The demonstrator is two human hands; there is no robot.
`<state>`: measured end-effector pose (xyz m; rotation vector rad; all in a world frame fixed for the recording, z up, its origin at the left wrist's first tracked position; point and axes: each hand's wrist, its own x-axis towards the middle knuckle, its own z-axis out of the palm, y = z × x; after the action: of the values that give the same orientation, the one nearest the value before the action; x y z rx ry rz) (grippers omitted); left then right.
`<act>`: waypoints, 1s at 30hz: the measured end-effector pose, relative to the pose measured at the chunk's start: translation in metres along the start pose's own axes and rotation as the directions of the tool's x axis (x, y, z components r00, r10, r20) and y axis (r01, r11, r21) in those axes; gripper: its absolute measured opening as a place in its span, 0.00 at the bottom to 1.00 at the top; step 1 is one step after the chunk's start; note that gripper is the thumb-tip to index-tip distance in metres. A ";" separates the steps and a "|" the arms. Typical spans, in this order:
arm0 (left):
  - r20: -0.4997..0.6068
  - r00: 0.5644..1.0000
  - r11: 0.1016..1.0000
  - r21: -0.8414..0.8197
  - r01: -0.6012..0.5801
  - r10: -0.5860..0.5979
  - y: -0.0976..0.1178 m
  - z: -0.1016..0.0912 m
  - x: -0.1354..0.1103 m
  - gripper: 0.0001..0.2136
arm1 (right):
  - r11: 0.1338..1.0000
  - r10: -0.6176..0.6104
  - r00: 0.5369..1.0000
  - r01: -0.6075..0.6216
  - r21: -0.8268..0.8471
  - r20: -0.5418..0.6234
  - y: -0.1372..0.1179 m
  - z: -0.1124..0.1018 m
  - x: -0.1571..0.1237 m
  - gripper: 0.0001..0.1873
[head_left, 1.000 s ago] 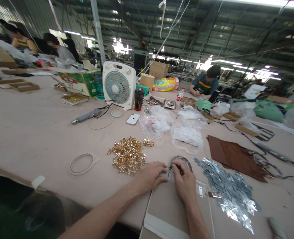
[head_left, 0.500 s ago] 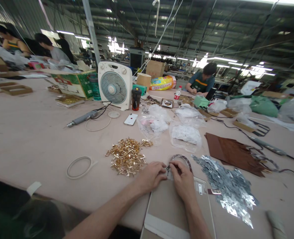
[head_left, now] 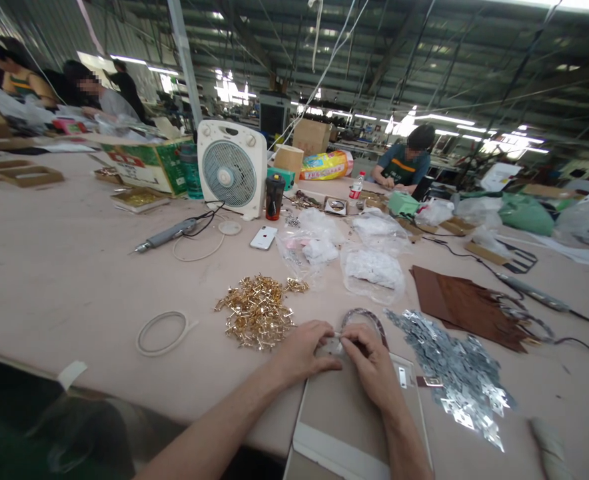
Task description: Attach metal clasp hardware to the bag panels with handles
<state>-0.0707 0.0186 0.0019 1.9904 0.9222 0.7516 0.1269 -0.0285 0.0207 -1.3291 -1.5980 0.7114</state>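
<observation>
A flat beige panel with pale edges lies in front of me, and a dark curved handle arches beyond its far edge. My left hand is at the panel's far left, fingers curled at a small light piece and thumb stretched apart below. Close beside it, my right hand pinches at the same spot; the fingers hide most of what is there. A small silver plate shows on the panel right of my right hand. Left of my hands is a heap of gold-coloured metal fittings.
Thin silver plates are piled to the right, near brown leather-like pieces. A fan, a phone, an electric screwdriver, a tape roll and plastic bags lie around. A co-worker sits across the table.
My left thumb has moved down, away from its fingers. The dark piece seen between my fingertips earlier is now hidden, and both hands stay at the same place.
</observation>
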 end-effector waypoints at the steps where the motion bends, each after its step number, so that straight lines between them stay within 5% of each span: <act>1: 0.001 1.000 1.000 -0.013 -0.001 0.001 0.000 0.000 0.000 0.26 | 1.000 -0.021 1.000 0.021 -0.007 0.021 -0.001 0.000 0.000 0.15; 30: -0.030 0.998 0.999 -0.001 -0.049 0.049 0.000 -0.001 0.002 0.18 | 0.941 -0.060 0.998 0.053 -0.335 -0.011 0.007 0.024 0.005 0.08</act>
<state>-0.0701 0.0208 0.0022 2.0114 0.8928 0.8108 0.1084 -0.0190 0.0064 -1.5181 -1.7885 0.3984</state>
